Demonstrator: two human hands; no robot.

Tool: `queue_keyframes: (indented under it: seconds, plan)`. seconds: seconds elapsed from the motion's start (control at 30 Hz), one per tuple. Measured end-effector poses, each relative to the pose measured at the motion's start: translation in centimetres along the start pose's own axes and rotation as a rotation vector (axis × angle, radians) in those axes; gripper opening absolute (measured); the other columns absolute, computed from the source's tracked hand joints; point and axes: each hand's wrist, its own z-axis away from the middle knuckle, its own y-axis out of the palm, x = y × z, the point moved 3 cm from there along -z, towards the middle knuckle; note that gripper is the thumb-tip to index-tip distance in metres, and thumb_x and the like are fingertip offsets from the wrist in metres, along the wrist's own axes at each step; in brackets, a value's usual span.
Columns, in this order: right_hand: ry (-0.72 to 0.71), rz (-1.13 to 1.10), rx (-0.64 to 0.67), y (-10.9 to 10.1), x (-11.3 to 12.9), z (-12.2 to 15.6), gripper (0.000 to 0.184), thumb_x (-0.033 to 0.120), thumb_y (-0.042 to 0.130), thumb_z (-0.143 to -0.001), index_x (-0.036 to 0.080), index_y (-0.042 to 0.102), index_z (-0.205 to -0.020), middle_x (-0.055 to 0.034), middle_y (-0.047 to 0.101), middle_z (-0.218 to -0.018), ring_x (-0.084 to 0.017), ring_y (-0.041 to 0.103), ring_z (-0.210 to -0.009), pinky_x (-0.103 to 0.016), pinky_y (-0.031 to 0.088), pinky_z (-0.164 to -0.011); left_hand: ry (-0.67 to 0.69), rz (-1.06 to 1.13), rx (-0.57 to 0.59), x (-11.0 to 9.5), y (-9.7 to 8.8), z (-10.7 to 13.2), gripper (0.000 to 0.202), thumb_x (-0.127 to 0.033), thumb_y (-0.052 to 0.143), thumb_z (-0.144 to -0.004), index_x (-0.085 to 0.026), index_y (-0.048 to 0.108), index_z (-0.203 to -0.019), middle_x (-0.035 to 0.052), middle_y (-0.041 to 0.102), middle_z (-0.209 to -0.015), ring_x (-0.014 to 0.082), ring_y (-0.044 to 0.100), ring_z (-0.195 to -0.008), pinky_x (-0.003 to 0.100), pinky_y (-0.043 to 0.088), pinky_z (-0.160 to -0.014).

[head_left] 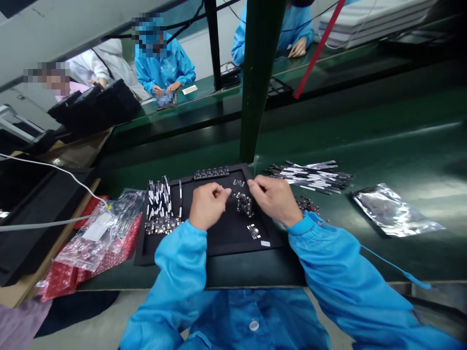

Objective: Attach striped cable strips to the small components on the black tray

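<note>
The left hand (207, 206) has thumb and forefinger pinched together, and the right hand (275, 199) curves its fingers down towards them, just apart. Both hover over a black tray (146, 258) on a green bench (222, 274). Whatever the fingertips hold is too small to make out, so I cannot tell whether either hand has a grip on anything.

Just below and between the hands sits a small stack of black circuit boards (244, 205), with a single board (253, 231) lying nearer the person, its long axis slanting from upper left to lower right. A strip of joined boards (211, 172) runs crosswise along the tray's far edge. These boards should be light and stiff, but their soldered parts look fragile, so edges make the safest hold.

Black-and-white ribbon strips (158, 201) lie on the tray's left side, long axes running mostly away from the person. More lie in a pile (310, 177) on the bench, beside a silver anti-static bag (396, 211).
</note>
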Motion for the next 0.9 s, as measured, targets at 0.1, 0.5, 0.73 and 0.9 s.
queue_keyframes:
  seconds: [0.1, 0.5, 0.73, 0.9]
  plan:
    - [0.069, -0.038, -0.023, -0.9, -1.0, -0.4, 0.044, 0.032, 0.051, -0.097, 0.021, 0.032, -0.059, 0.0052, 0.030, -0.052, -0.010, 0.031, -0.051, -0.029, 0.024, -0.053, -0.154, -0.042, 0.203, 2.4, 0.9, -3.2, 0.031, -0.034, 0.072, -0.082, -0.018, 0.065, -0.057, 0.0001, 0.059, -0.054, 0.0143, 0.053, -0.056, 0.028, 0.037, -0.058]
    - [0.094, -0.192, 0.037, -0.4, -1.4, -0.3, 0.041, 0.037, 0.049, -0.100, 0.021, 0.038, -0.064, 0.0049, 0.034, -0.058, -0.011, 0.034, -0.056, -0.028, 0.027, -0.056, -0.034, 0.334, 0.308, 0.8, 2.3, -1.3, 0.035, -0.050, 0.063, -0.088, -0.017, 0.070, -0.078, -0.0006, 0.060, -0.065, 0.0124, 0.052, -0.058, 0.025, 0.039, -0.058]
    - [0.033, -0.287, 0.195, 0.3, -0.7, 0.0, 0.042, 0.037, 0.048, -0.101, 0.021, 0.037, -0.064, 0.0050, 0.033, -0.059, -0.011, 0.034, -0.056, -0.027, 0.028, -0.055, -0.172, 0.680, 0.405, 1.1, 2.9, 0.3, 0.037, -0.049, 0.072, -0.079, -0.017, 0.058, -0.067, -0.0041, 0.049, -0.056, 0.0094, 0.044, -0.051, 0.024, 0.033, -0.051]
    - [-0.056, -0.022, 0.051, 0.9, 0.3, 0.5, 0.038, 0.027, 0.050, -0.098, 0.021, 0.036, -0.063, 0.0038, 0.037, -0.058, -0.011, 0.036, -0.054, -0.029, 0.026, -0.057, 0.098, 0.347, -0.060, -0.6, 2.3, 1.0, 0.027, -0.030, 0.069, -0.082, -0.017, 0.059, -0.061, -0.0011, 0.051, -0.065, 0.0102, 0.045, -0.058, 0.026, 0.034, -0.056]
